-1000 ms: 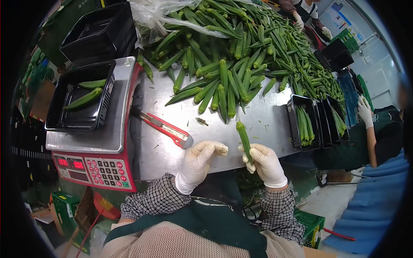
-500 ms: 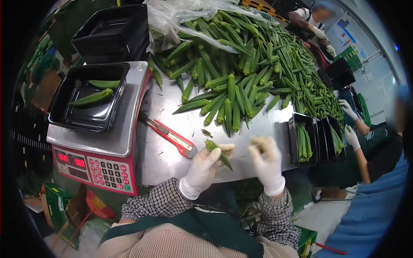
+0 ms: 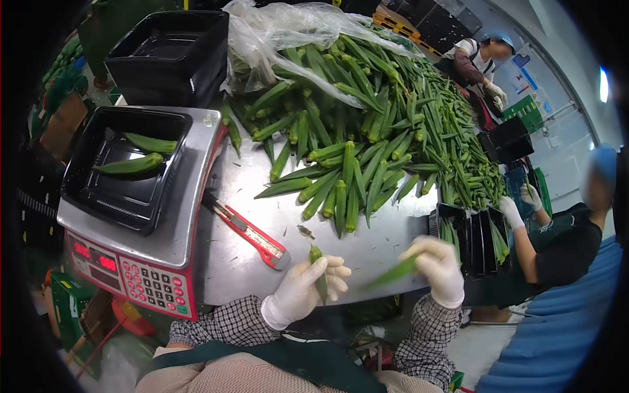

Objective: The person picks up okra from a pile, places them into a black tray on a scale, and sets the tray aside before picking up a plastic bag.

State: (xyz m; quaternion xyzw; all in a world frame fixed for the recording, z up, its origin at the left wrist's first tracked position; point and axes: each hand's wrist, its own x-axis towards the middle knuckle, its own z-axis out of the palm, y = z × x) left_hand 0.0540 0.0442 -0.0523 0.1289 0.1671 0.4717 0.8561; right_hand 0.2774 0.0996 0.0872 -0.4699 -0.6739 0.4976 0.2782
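My left hand [image 3: 303, 289], in a white glove, holds one okra pod [image 3: 316, 262] between thumb and fingers near the table's front edge. To its right, my gloved right hand [image 3: 438, 270] is closed on another okra pod [image 3: 391, 273], blurred by motion and pointing left. A red and grey box cutter [image 3: 252, 237] lies on the metal table [image 3: 223, 278] left of my hands. Beyond them spreads a large okra pile [image 3: 367, 131]. Two pods [image 3: 134, 164] lie in a black tray [image 3: 154, 216] on the red scale [image 3: 147, 252].
Stacked black trays [image 3: 164, 62] stand behind the scale. Clear plastic sheeting [image 3: 282, 33] covers part of the pile. Black trays with okra [image 3: 481, 242] stand at the right. A co-worker [image 3: 563, 242] is at the right, another person [image 3: 481, 62] at the back.
My right hand has moved right and down, and a blurred pod now shows in it. The pod in my left hand has turned more upright. The whole view has shifted slightly.
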